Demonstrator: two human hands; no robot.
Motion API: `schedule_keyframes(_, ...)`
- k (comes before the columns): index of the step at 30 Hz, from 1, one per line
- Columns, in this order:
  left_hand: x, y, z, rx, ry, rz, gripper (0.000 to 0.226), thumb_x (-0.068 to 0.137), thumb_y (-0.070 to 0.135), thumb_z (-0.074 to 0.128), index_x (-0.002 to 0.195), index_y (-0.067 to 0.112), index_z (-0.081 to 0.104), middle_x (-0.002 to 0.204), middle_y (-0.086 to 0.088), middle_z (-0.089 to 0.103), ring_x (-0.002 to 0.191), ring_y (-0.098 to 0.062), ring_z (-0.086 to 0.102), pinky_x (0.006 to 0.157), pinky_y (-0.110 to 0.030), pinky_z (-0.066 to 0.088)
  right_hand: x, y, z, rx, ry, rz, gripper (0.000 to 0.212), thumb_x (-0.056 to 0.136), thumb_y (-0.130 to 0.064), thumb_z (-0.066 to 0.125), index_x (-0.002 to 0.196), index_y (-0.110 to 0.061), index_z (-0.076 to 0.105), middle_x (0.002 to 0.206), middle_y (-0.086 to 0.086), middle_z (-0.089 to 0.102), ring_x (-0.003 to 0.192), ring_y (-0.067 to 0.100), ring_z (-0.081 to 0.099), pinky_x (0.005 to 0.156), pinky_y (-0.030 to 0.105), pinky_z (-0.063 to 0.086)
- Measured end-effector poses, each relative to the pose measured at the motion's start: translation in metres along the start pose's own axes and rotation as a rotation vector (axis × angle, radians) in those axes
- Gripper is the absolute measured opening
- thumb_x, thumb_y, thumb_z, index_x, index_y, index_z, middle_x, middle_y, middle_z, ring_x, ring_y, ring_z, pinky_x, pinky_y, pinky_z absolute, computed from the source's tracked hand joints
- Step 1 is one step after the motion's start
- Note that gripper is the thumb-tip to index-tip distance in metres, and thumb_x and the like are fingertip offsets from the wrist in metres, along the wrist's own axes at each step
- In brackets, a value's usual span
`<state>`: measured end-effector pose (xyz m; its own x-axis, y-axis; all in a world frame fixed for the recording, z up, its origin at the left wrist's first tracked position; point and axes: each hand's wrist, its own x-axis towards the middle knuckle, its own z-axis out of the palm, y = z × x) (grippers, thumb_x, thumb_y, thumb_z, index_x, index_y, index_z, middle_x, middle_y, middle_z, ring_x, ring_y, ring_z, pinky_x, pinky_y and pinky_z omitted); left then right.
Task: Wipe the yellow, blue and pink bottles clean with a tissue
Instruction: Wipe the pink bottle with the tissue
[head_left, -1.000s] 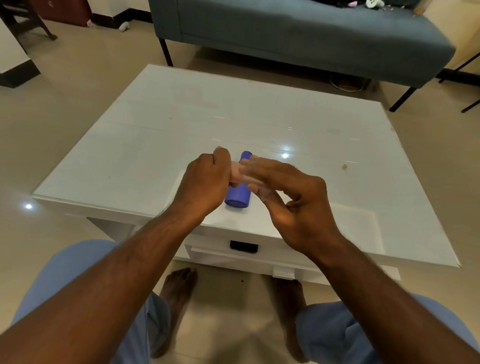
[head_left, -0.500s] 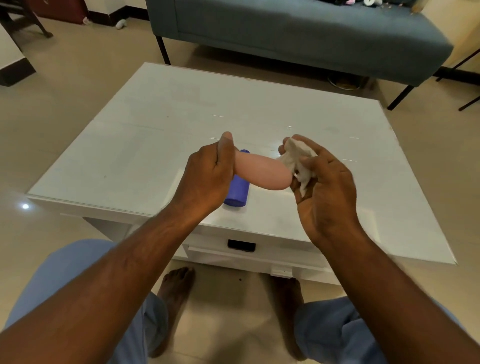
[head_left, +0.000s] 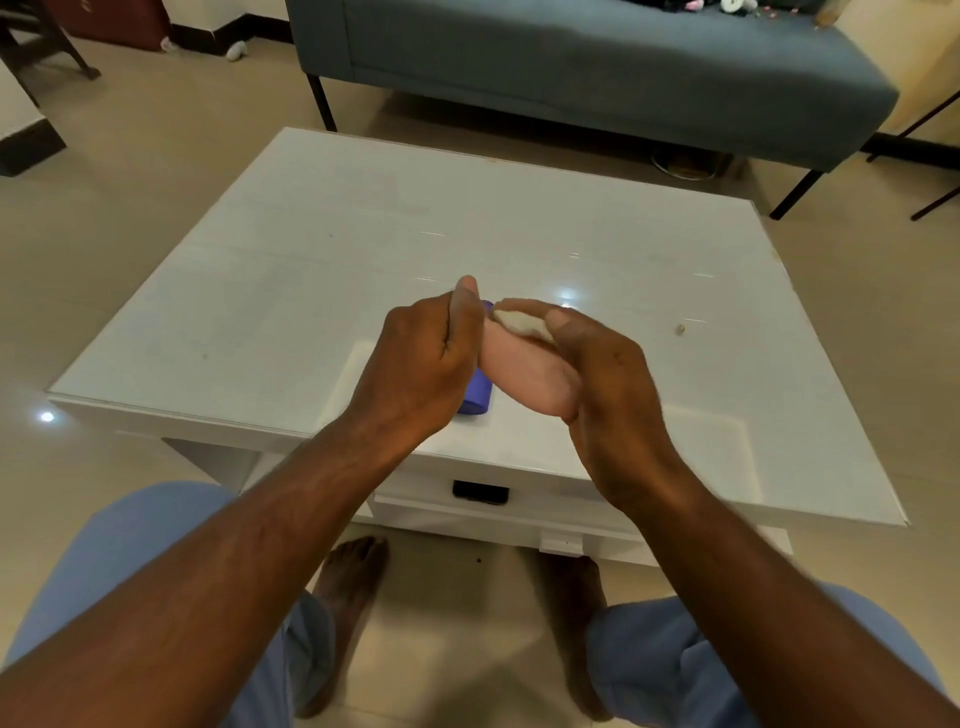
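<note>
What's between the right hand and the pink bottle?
The tissue, pressed by the right hand onto the pink bottle; head view shows it.

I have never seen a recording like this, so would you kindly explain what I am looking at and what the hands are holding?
There is no machine here: a person wears a camera on the head, looking forward and down at their own bare hands. The left hand grips one end of a pink bottle, held above a white table. The right hand presses a white tissue against that bottle to wipe it. A blue bottle lies on the table just beneath, partly hidden by the left hand. The yellow bottle is not in view.
</note>
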<state>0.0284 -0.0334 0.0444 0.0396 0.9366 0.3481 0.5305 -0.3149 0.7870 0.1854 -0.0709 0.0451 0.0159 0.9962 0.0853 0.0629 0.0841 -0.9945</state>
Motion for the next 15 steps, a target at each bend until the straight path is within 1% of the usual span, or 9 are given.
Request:
schedule_keyframes(1,0.001,0.000,0.000,-0.012,0.017,-0.033,0.061,0.103,0.039,0.025,0.079,-0.003,0.062,0.063,-0.015,0.060,0.060,-0.025,0.060,0.057,-0.045,0.050,-0.002,0.003,0.000,-0.139,-0.038,-0.085,0.046,0.096,-0.048,0.052,0.131,-0.025,0.069,0.129,-0.007,0.070,0.115,0.015,0.067,0.091,0.028,0.059)
schedule_keyframes(3,0.001,0.000,0.000,-0.050,0.038,-0.116,0.062,0.105,0.038,0.025,0.084,-0.006,0.063,0.072,-0.022,0.064,0.068,-0.030,0.063,0.065,-0.049,0.053,-0.003,0.011,0.000,-0.406,-0.089,-0.255,0.053,0.097,-0.045,0.055,0.141,-0.017,0.061,0.134,-0.002,0.068,0.117,0.014,0.066,0.097,0.027,0.056)
schedule_keyframes(5,0.001,0.002,0.000,-0.055,0.042,-0.174,0.060,0.106,0.035,0.026,0.088,-0.009,0.063,0.078,-0.026,0.065,0.074,-0.032,0.065,0.070,-0.046,0.055,-0.003,0.016,0.000,-0.550,-0.083,-0.357,0.053,0.097,-0.041,0.057,0.141,-0.011,0.060,0.130,0.003,0.069,0.112,0.015,0.067,0.095,0.027,0.056)
schedule_keyframes(8,-0.001,0.004,0.000,-0.038,0.025,-0.162,0.058,0.106,0.034,0.026,0.088,-0.006,0.064,0.075,-0.022,0.065,0.069,-0.028,0.064,0.068,-0.042,0.055,0.000,0.014,0.000,-0.601,-0.025,-0.421,0.044,0.102,-0.037,0.054,0.135,-0.009,0.064,0.121,0.004,0.072,0.102,0.015,0.068,0.086,0.018,0.056)
schedule_keyframes(9,-0.002,0.005,0.000,-0.033,0.019,-0.151,0.057,0.106,0.034,0.026,0.088,-0.005,0.064,0.073,-0.022,0.064,0.067,-0.027,0.064,0.066,-0.041,0.055,0.000,0.013,0.000,-0.607,-0.012,-0.431,0.041,0.103,-0.035,0.052,0.133,-0.010,0.066,0.118,0.003,0.072,0.099,0.015,0.068,0.082,0.019,0.057)
schedule_keyframes(11,-0.003,0.007,0.000,-0.024,0.016,-0.141,0.055,0.106,0.031,0.026,0.088,-0.005,0.063,0.073,-0.023,0.063,0.067,-0.029,0.063,0.064,-0.039,0.054,0.000,0.012,-0.001,-0.621,0.010,-0.439,0.036,0.105,-0.031,0.049,0.126,-0.010,0.069,0.111,0.003,0.073,0.089,0.017,0.068,0.073,0.026,0.060)
schedule_keyframes(12,-0.004,0.008,0.001,-0.019,0.015,-0.140,0.054,0.106,0.031,0.026,0.088,-0.006,0.063,0.074,-0.024,0.063,0.068,-0.029,0.064,0.065,-0.038,0.054,0.001,0.012,-0.002,-0.636,0.024,-0.443,0.033,0.105,-0.029,0.048,0.122,-0.010,0.070,0.108,0.004,0.073,0.085,0.016,0.067,0.070,0.025,0.059)
schedule_keyframes(13,-0.005,0.009,0.002,-0.014,0.013,-0.140,0.055,0.106,0.031,0.026,0.089,-0.006,0.063,0.076,-0.025,0.064,0.068,-0.029,0.064,0.065,-0.037,0.053,0.001,0.012,-0.003,-0.653,0.038,-0.451,0.030,0.105,-0.026,0.049,0.118,-0.010,0.071,0.104,0.004,0.074,0.084,0.015,0.065,0.068,0.021,0.056)
schedule_keyframes(15,-0.005,0.010,0.003,-0.002,0.014,-0.142,0.055,0.106,0.030,0.027,0.090,-0.007,0.063,0.078,-0.026,0.065,0.070,-0.031,0.064,0.063,-0.035,0.052,0.002,0.012,-0.005,-0.684,0.061,-0.465,0.026,0.104,-0.021,0.051,0.112,-0.009,0.073,0.098,0.005,0.074,0.086,0.014,0.060,0.070,0.018,0.051)
